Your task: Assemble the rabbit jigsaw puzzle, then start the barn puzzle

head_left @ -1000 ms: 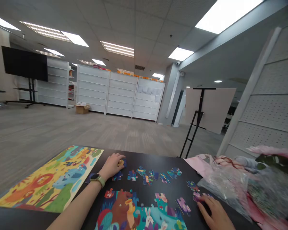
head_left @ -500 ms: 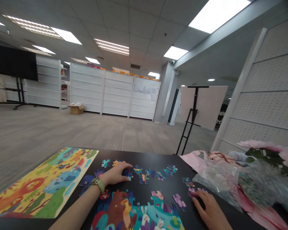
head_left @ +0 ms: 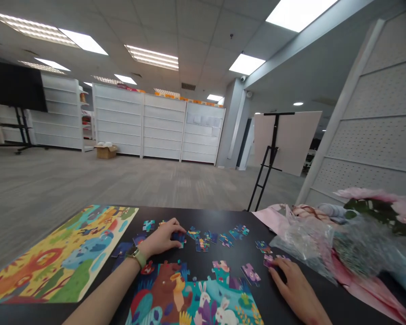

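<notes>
My left hand [head_left: 160, 239], with a green watch [head_left: 138, 256] on the wrist, rests on the black table [head_left: 203, 219], fingers curled over a dark blue puzzle piece [head_left: 179, 238]. My right hand [head_left: 292, 282] lies flat at the lower right, its fingertips on a purple piece [head_left: 269, 260]. Between my hands sits a partly assembled puzzle [head_left: 186, 298] with a bear and rabbits. Several loose pieces [head_left: 216, 237] are scattered beyond it. Another purple piece [head_left: 250, 273] lies just left of my right hand.
A finished colourful puzzle board [head_left: 64, 255] lies at the table's left. A clear plastic bag [head_left: 311, 248], pink cloth and flowers [head_left: 375, 203] crowd the right side. A black easel [head_left: 269, 160] stands behind the table. White shelving [head_left: 155, 128] and a cardboard box [head_left: 104, 151] stand far off.
My left hand moved right from the far-left pieces to the dark blue piece near the middle. My right hand stayed by the purple pieces. The view drifted right.
</notes>
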Demonstrator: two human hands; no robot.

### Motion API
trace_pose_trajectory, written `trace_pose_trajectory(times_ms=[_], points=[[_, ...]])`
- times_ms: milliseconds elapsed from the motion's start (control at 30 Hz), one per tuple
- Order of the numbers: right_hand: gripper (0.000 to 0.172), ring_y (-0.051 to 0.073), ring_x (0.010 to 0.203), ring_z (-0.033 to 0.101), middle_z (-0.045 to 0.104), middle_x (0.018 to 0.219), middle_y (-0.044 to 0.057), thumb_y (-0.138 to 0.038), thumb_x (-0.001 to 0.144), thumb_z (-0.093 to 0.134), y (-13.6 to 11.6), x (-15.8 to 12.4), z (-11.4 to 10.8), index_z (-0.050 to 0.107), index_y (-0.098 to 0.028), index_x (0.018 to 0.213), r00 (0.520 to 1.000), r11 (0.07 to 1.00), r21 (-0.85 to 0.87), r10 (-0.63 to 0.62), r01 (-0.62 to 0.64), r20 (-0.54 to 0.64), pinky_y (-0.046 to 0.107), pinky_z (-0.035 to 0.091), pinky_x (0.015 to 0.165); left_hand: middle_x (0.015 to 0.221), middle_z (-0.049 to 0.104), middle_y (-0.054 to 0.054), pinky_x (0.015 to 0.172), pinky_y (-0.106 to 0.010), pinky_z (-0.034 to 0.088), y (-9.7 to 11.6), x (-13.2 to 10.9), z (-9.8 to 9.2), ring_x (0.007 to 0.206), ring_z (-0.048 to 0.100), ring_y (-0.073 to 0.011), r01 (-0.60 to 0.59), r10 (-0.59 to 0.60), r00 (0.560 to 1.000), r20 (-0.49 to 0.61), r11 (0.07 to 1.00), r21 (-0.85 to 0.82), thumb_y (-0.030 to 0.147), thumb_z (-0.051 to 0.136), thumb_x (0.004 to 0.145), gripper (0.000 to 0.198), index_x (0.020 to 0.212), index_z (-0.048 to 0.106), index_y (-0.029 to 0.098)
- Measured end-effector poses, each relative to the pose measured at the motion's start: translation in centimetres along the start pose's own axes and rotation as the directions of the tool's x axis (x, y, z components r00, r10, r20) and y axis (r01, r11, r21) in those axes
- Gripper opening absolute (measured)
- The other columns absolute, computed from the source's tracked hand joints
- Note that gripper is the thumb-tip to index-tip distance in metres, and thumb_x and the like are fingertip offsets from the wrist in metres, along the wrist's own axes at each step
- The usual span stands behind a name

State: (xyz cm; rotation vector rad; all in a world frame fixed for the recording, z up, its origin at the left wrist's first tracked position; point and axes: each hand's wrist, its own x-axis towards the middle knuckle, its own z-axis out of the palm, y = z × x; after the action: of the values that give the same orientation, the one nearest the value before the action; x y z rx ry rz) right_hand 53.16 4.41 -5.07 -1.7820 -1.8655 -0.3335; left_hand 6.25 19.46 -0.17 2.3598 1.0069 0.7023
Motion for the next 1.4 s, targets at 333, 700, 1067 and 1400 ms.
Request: trace_pose_trajectory(times_ms=[333,700,1067,1400], points=[[0.030,0.033,0.110,0.067,0.074,0.110,0.012,-0.043,0.093,0.052,-1.0,-0.1,-0.6,0.073,-0.022,0.100,1.000,1.000,-0.014,-0.018,0.018,-0.023,0.052,0.052,0.101,0.103,0.058,-0.002,0.079,-0.032,0.046,0.0,0.0,-0.1,0.086,0.057,-0.0204,0.017,-0.018,1.000,-0.012,0.996,-0.085,0.038,0.081,0.074,0.033,0.104,0.075,0.024],[0.027,0.031,0.111,0.066,0.073,0.112,0.011,-0.041,0.093,0.054,-1.2,0.0,-0.8,0.072,-0.022,0.102,1.000,1.000,-0.010,-0.009,0.009,0.001,0.049,0.051,0.102,0.086,0.069,-0.002,0.060,-0.022,0.050,5.5,0.2,3.2,0.068,0.063,-0.0143,0.009,0.068,0.982,0.179,0.919,-0.395,0.042,0.071,0.083,0.029,0.097,0.077,0.018],[0.032,0.033,0.114,0.064,0.072,0.114,0.014,-0.044,0.092,0.053,-0.5,0.0,-0.2,0.072,-0.020,0.104,1.000,1.000,0.008,0.022,-0.022,0.016,0.053,0.049,0.103,0.074,0.070,-0.001,0.061,-0.022,0.044,5.0,0.0,3.3,0.066,0.058,-0.0140,0.040,0.023,0.985,0.169,0.932,-0.360,0.035,0.075,0.077,0.022,0.089,0.080,0.018],[0.030,0.032,0.115,0.064,0.072,0.114,0.012,-0.043,0.093,0.054,-0.9,-0.1,-0.5,0.072,-0.022,0.103,1.000,0.999,0.019,0.026,-0.026,0.006,0.051,0.049,0.105,0.074,0.072,-0.002,0.058,-0.022,0.045,4.9,-0.1,3.7,0.066,0.062,-0.0156,0.043,0.030,0.975,0.220,0.947,-0.319,0.043,0.075,0.078,0.030,0.092,0.080,0.017]])
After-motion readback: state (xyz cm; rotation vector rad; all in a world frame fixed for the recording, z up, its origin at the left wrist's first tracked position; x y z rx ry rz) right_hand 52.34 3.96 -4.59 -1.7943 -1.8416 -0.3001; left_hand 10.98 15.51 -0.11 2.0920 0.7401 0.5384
